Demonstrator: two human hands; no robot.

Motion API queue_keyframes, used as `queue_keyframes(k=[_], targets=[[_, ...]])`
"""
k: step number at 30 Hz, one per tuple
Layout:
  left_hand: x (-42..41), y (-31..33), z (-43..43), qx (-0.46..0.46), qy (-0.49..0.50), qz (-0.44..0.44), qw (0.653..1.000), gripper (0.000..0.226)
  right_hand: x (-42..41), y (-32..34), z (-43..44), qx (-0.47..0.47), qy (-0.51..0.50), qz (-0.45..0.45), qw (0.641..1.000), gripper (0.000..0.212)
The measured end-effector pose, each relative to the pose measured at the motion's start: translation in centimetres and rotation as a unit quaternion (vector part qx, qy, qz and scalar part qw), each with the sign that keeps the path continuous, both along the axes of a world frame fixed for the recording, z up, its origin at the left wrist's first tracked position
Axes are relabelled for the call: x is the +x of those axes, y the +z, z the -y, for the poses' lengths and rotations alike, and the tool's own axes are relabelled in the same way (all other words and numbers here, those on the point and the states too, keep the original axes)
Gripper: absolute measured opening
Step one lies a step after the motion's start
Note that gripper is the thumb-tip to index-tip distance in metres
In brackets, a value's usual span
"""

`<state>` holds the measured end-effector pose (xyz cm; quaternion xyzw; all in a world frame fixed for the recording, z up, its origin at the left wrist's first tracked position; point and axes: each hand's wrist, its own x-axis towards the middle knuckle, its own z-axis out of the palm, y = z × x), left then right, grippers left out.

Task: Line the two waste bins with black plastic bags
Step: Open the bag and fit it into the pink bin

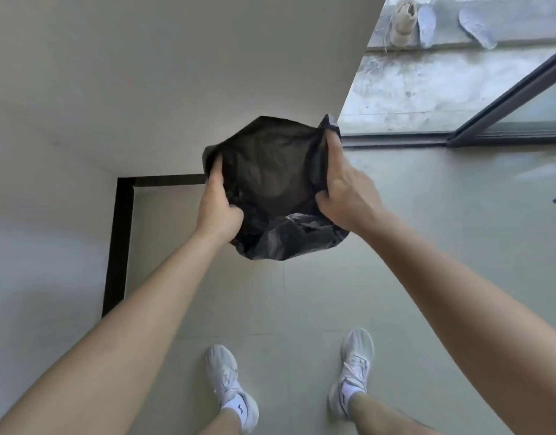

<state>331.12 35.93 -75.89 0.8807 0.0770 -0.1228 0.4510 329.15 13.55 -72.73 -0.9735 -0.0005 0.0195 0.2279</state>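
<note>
bag: black plastic bag [270, 171], mouth spread open, held in air above white sneakers [353, 368]
left hand [218, 205]: fingers clenched on bag's left rim
right hand [345, 186]: fingers clenched on bag's right rim

Bare forearms, white sneakers [355, 362] w/ white socks [236, 409].

floor [302, 309]: pale tiles
wall [145, 73]: plain, off-white
skirting [118, 243]: black strip
door frame [506, 102]: dark, sliding
ledge [427, 86]: grey concrete outside
shoe [404, 22]: beige, upright beside two insoles [476, 28]
</note>
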Motion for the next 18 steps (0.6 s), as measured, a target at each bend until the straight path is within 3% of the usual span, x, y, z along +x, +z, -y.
queue_keyframes(k=[5, 11, 15, 18], targets=[[1.6, -5.9, -0.7, 0.015, 0.056, 0.059, 0.997, 0.088, 3.4, -5.9, -1.2, 0.024, 0.054, 0.083, 0.995, 0.089], [2.8, -17.4, -2.4, 0.052, 0.03, 0.089, 0.994, 0.083, 5.5, -18.5, -2.1, 0.083, 0.151, 0.1, 0.98, 0.089], [4.2, -24.2, -2.7, 0.15, -0.021, 0.121, 0.981, 0.076, 6.2, -27.0, -1.8, 0.027, 0.181, 0.009, 0.983, 0.106], [5.9, -27.2, -2.6, 0.2, -0.047, 0.137, 0.969, 0.074, 7.4, -31.9, -2.2, -0.049, 0.162, -0.123, 0.978, 0.111]])
